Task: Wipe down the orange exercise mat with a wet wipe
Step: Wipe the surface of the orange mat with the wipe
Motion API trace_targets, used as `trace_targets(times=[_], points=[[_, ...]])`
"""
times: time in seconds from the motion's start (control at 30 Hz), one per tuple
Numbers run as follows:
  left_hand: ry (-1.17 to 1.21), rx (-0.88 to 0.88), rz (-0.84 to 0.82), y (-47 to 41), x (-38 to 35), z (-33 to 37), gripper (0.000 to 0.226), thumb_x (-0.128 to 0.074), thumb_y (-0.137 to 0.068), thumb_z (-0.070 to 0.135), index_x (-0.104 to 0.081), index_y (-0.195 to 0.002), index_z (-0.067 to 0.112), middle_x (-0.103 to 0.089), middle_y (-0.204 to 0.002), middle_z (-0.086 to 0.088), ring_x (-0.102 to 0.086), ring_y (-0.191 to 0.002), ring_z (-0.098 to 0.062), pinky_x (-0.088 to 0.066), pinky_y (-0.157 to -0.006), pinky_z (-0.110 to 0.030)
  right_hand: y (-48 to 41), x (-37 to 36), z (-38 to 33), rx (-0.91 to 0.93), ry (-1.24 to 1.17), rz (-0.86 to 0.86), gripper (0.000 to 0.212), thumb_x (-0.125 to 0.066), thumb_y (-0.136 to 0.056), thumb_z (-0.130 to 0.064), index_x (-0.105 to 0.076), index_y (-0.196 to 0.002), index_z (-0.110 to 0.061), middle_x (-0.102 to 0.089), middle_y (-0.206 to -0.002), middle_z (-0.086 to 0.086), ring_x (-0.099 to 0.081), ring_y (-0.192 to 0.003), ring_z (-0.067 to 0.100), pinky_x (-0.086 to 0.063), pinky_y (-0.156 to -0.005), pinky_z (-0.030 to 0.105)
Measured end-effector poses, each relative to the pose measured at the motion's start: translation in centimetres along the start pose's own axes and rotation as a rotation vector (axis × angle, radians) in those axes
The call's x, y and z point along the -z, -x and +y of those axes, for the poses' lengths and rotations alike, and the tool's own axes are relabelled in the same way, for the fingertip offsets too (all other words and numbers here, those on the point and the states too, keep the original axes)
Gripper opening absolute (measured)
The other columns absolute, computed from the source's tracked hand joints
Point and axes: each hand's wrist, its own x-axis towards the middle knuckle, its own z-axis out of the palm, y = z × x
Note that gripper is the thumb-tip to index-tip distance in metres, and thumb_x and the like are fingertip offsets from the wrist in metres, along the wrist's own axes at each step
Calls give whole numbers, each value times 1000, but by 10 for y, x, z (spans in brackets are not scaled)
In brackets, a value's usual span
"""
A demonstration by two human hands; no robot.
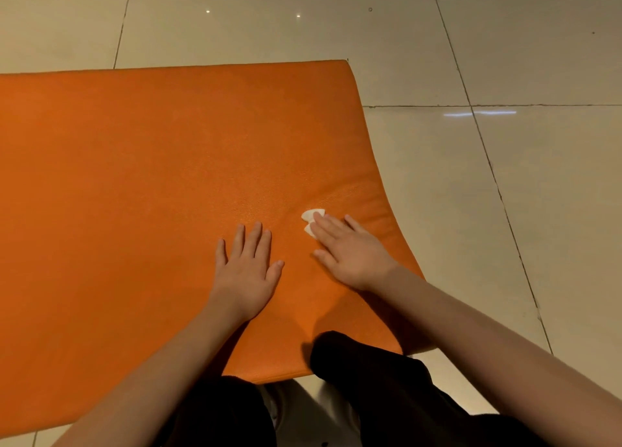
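Observation:
The orange exercise mat point(134, 184) lies flat on the floor and fills the left and centre of the head view. My right hand point(350, 251) presses a small white wet wipe point(308, 217) onto the mat near its right edge, fingers straight; only bits of the wipe show past the fingertips. My left hand point(247, 268) rests flat on the mat just left of it, fingers spread, holding nothing.
Glossy beige floor tiles point(505, 59) surround the mat at the back and right. My knees in black trousers point(370, 372) are at the mat's near edge, the right one resting on it.

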Motion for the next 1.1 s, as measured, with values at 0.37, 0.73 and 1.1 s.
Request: trace_targets(times=[0.37,0.73,1.1], points=[[5,-29,20,-38,20,-3,92,1,-81,68,-7,-157,17,0,-164,-4,5,-150,-25,-1,-120,-45,5,4,-1,-25,-67,-56,62,-21,-105,-45,-2,-157,-17,7,-164,-3,7,-150,10,8,-122,34],[-35,-15,33,-48,9,-3,81,3,-89,63,5,-156,18,14,-163,-3,18,-149,-24,7,-120,-46,-37,-1,4,-131,-97,25,66,-21,-104,-46,3,-156,-14,13,-163,3,13,-150,17,12,-119,34],[-76,-15,26,-46,9,-1,90,18,-76,60,8,-156,19,15,-163,-3,20,-148,-26,7,-120,-47,-60,9,23,-137,-66,69,66,-19,-104,-47,6,-156,-15,17,-162,3,15,-149,18,11,-119,36]])
